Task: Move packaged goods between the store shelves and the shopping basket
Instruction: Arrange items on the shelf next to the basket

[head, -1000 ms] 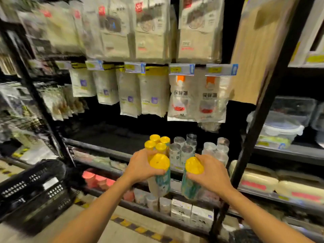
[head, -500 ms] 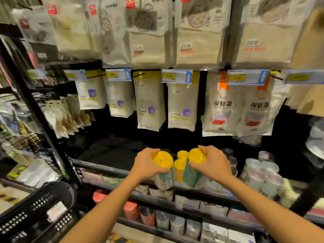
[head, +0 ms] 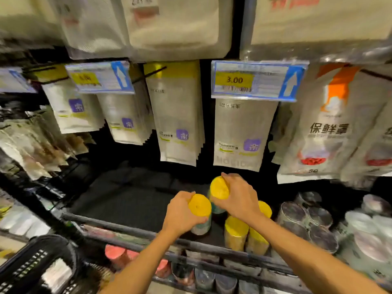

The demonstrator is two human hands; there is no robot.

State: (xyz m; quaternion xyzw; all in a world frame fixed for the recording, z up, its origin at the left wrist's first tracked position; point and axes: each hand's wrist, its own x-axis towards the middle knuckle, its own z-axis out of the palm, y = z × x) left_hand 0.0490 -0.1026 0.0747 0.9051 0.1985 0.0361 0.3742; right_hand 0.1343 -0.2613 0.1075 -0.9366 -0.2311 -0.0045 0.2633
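At the bottom left sits the black basket [head: 31, 270], with a pale packet [head: 56, 276] lying in it. Past it runs the dark shelf [head: 131, 198]. The left hand [head: 180, 215] wraps its fingers round the near bottle [head: 200, 206] just under the yellow cap. The bottle is low over the shelf's front rail, though whether its base touches the shelf is hard to tell. Just beside it the right hand [head: 238, 197] curls over the far bottle [head: 219, 187], fingers closed round its cap and neck, a little higher and further back. Under the right wrist more yellow-capped bottles [head: 235, 229] stand on the shelf, then grey-lidded jars [head: 297, 213]. Above hang white packets [head: 176, 115] and a price tag [head: 253, 80] reading 3.00.
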